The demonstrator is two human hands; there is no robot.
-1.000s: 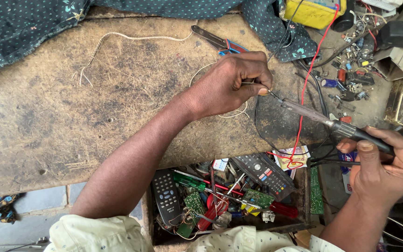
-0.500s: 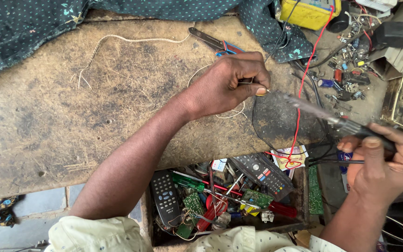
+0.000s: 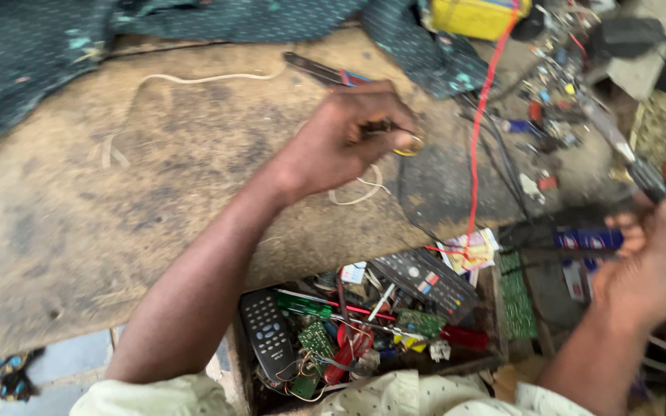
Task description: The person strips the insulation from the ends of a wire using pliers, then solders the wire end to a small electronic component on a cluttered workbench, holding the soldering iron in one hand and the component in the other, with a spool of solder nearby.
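My left hand (image 3: 341, 142) hovers over the worn wooden bench (image 3: 117, 231), its fingers pinched on a small dark part with a yellowish round end (image 3: 406, 143). My right hand (image 3: 657, 258) is at the right edge, gripping the dark handle of a long thin tool (image 3: 618, 142) whose metal shaft points up and to the left. The tool's tip is well apart from my left hand. A loop of white wire (image 3: 360, 192) lies just under my left hand, beside a dark flat sheet (image 3: 441, 192). The frame is blurred.
A dark patterned cloth (image 3: 40, 46) covers the far bench edge. Pliers (image 3: 325, 71), a yellow box (image 3: 475, 15), a red wire (image 3: 478, 131) and loose electronic parts (image 3: 556, 100) lie at the back right. An open drawer (image 3: 364, 323) holds remote controls and circuit boards.
The tool's tip was at my left hand's fingers; my right hand has swung it away to the right. My left hand keeps its pinch, and the view has shifted.
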